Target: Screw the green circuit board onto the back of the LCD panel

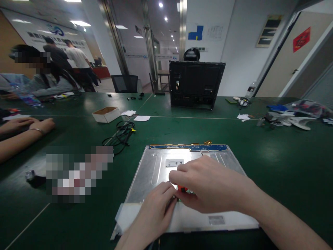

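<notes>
Your right hand (208, 187) comes in from the lower right with the forearm slanting across the near edge, wrist low, knuckles up and fingers curled down so the hand is about half closed. Your left hand (153, 215) rises from the bottom edge, fingers held together and nearly straight, tips pointing at the right thumb. Between the two shows one small red part (183, 189), mostly covered. Both hands meet at it, but whether either actually pinches it I cannot tell.

The part sits on the near half of one metal panel (153, 166), which lies flat on the green table (273, 166) straight in front of you. The panel carries one blue strip (189, 147) along its far edge and two labels: one grey (174, 162) just beyond your knuckles, one (215, 219) near the front edge below your right wrist. One white sheet (127, 215) sticks out at its near left corner.

Further out, to the left, lies one black cable (121, 133) in loose loops, and beyond it one open cardboard box (106, 114) with two paper scraps (142, 118) beside it. One black casing (196, 83) stands upright at the far side. At the left edge, a co-worker's two hands (28, 125) rest on the table, well apart from yours.
</notes>
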{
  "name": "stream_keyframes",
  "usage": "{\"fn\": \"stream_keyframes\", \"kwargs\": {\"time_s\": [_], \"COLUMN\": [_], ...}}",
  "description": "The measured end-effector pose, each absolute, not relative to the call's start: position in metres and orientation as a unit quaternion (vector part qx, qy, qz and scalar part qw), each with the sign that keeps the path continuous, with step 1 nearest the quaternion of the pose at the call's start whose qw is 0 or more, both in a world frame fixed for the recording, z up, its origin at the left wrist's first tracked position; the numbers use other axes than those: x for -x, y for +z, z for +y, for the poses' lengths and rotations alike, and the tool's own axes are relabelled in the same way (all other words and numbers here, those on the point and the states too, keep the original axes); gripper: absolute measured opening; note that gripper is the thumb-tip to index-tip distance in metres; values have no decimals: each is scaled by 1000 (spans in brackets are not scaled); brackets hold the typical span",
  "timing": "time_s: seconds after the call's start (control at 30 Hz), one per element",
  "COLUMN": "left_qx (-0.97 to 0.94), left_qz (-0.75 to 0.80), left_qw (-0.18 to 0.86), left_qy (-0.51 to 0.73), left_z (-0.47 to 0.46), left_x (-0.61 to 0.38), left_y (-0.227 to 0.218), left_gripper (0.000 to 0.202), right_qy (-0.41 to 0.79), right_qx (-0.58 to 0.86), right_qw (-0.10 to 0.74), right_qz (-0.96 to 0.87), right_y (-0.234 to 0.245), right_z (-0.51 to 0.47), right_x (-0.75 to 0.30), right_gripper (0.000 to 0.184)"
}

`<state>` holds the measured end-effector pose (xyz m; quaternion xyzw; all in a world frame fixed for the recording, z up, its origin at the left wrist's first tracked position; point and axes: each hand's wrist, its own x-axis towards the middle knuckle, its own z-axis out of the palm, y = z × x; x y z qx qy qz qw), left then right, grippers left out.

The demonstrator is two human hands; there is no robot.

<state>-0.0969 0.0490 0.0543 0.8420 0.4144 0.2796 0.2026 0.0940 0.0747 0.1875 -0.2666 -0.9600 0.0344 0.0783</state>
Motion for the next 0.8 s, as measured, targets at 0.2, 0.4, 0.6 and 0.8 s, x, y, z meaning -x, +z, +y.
{"fn": "stream_keyframes", "kwargs": {"time_s": [0.2,0.4,0.6,0.8], "left_qx": [-845,-846,-842,-845], "left_qz": [416,413,416,418], "left_qw": [210,211,189,189], "left_qy": [262,264,286,275], "left_z": [49,50,49,49], "left_x": [97,98,99,96], "left_y": [56,52,49,54], "left_gripper": [17,17,17,18], "right_qy": [53,48,7,17], "right_qx": [251,242,264,271], "right_qw": [72,70,76,73], "right_qz": [-964,-967,-961,-960], "right_y": [192,190,183,186], "right_z": [76,78,77,76], "right_x": [-98,-99,-93,-93], "right_gripper": [4,10,21,11]}}
